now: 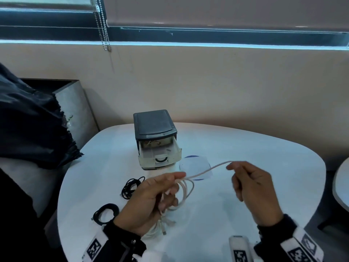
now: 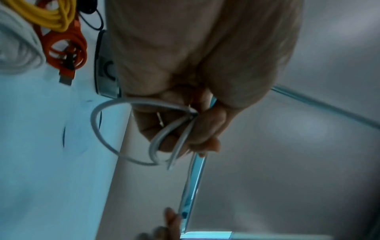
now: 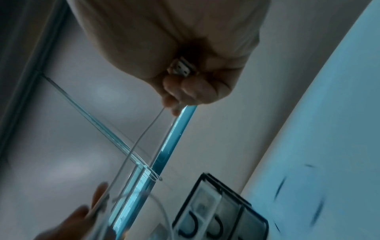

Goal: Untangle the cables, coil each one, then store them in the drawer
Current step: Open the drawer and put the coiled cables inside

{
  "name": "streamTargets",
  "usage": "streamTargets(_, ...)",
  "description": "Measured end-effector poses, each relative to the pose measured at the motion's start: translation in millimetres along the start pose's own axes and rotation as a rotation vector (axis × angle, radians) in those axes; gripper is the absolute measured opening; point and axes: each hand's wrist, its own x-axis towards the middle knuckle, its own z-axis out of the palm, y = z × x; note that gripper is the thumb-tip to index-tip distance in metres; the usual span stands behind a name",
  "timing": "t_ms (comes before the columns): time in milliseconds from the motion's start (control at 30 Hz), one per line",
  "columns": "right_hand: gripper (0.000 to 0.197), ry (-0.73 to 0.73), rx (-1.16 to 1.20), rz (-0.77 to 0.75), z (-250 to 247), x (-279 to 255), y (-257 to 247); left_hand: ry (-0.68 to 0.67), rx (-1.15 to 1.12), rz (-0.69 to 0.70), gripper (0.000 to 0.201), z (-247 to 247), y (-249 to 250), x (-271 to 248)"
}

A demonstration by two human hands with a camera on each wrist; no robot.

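Note:
A white cable (image 1: 207,169) stretches between both hands above the white table (image 1: 245,157). My left hand (image 1: 160,193) pinches several loops of it, seen up close as a white cable coil (image 2: 127,131) under the fingers. My right hand (image 1: 243,178) grips the other end, with the cable's USB plug (image 3: 182,68) tucked in its curled fingers and the thin white strand (image 3: 144,134) running down from them. A small drawer unit (image 1: 155,137) with a dark top stands at the table's back, its top drawer (image 1: 160,150) pulled out. More white cable (image 1: 160,224) lies under my left wrist.
Two black cable coils lie left of my hands, one loose (image 1: 130,186) and one neat (image 1: 105,213). Yellow (image 2: 51,14) and orange (image 2: 68,50) cables show in the left wrist view. A dark bag (image 1: 28,120) sits on a seat at left. A second table edge (image 1: 341,186) is at right.

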Motion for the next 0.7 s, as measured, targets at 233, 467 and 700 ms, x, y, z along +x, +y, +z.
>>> streamTargets(233, 0.025, 0.107, -0.075, -0.155, -7, 33, -44, -0.15, 0.36, 0.005, 0.028, 3, -12, -6)
streamTargets(467, 0.021, -0.343, -0.226, -0.023, 10, 20, -21, -0.044, 0.159, 0.024, 0.033, 7, 8, -5)
streamTargets(700, 0.065, -0.85, 0.229, 0.052, 14, -6, -44, -0.044, 0.274, 0.083, 0.028, 4, 2, -6)
